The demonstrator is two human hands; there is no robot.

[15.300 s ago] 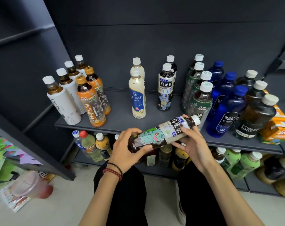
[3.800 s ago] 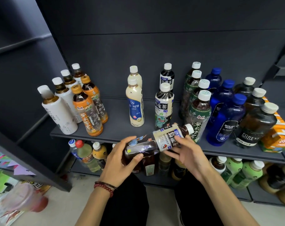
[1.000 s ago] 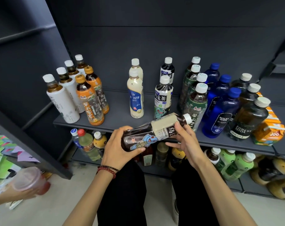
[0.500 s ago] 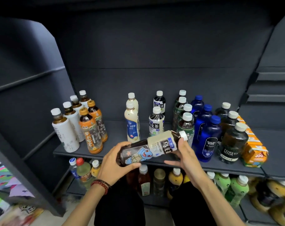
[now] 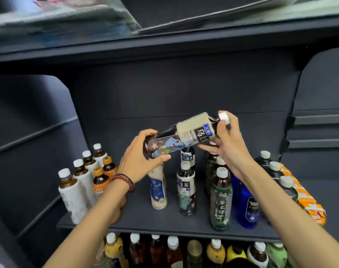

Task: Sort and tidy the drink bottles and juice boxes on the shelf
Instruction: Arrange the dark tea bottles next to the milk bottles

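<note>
Both hands are raised above the shelf [image 5: 164, 219], and between them they carry one dark tea bottle [image 5: 186, 134] with a pale label and a blue cartoon turtle. It lies nearly level, white cap tilted up to the right, clear of the shelf and over the middle rows.

The left hand [image 5: 139, 163] grips the base end, fingers over the top and thumb beneath; a beaded bracelet [image 5: 124, 180] sits on that wrist. The right hand [image 5: 228, 140] holds the neck end, thumb against the shoulder and upper fingers curled behind the cap (the lower fingers reach out straight under the label).

Shelf contents, left edge to right edge:
- white-label bottles [image 5: 71, 194] in a row running to the back
- orange-capped bottles [image 5: 99, 180] just beside them
- a milky bottle [image 5: 158, 190], partly hidden by the left hand
- standing tea bottles [image 5: 186, 192], one behind another
- green-label bottles [image 5: 221, 200]
- blue bottles [image 5: 248, 206]
- dark soda bottles [image 5: 286, 188]
- orange juice boxes [image 5: 308, 200] at the right edge

Further bottles [image 5: 172, 250] stand on the level below
</note>
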